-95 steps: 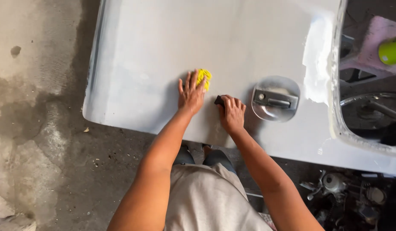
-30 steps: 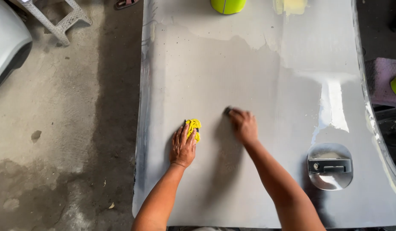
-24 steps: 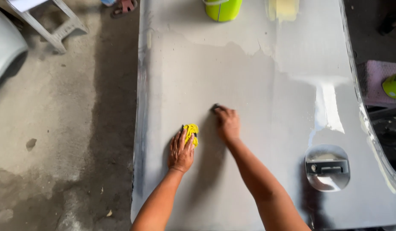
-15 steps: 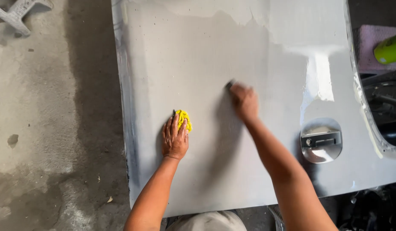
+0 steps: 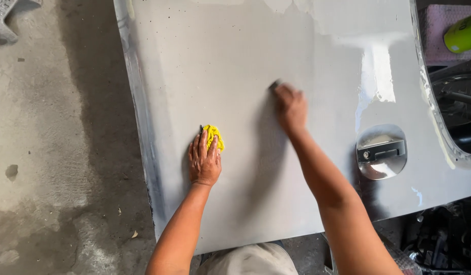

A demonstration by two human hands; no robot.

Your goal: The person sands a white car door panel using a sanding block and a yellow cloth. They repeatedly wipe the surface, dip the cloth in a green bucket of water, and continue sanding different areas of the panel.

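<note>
Grey car door panel point(image 5: 235, 76), lying flat and seen from above, fills most of the view, its primed surface matt and dusty. A recessed door handle point(image 5: 382, 151) sits near the panel's right side, with a pale shiny streak point(image 5: 375, 81) on the surface above it. To the left is stained, cracked concrete floor point(image 5: 47, 153). At the top right, beyond the panel's curved edge, a lime green object point(image 5: 462, 34) rests on something pink point(image 5: 439, 25), and dark mechanical parts show below it.

The person's left hand point(image 5: 204, 162) lies palm down on the panel, fingers spread over a crumpled yellow cloth point(image 5: 214, 136) that pokes out under the fingertips; the hand presses on the cloth rather than closing around it. The right hand point(image 5: 291, 108) is further up and to the right, well apart from the left, curled down over a small dark sanding pad point(image 5: 274, 85) whose corner shows just past the fingertips. The pad is pinned flat against the panel under the fingers.

Compared with half a second earlier, both hands keep nearly the same places on the panel, the cloth still under the left and the pad still under the right. Three seconds back, the hands were close together near the panel's lower edge, beside the handle.
</note>
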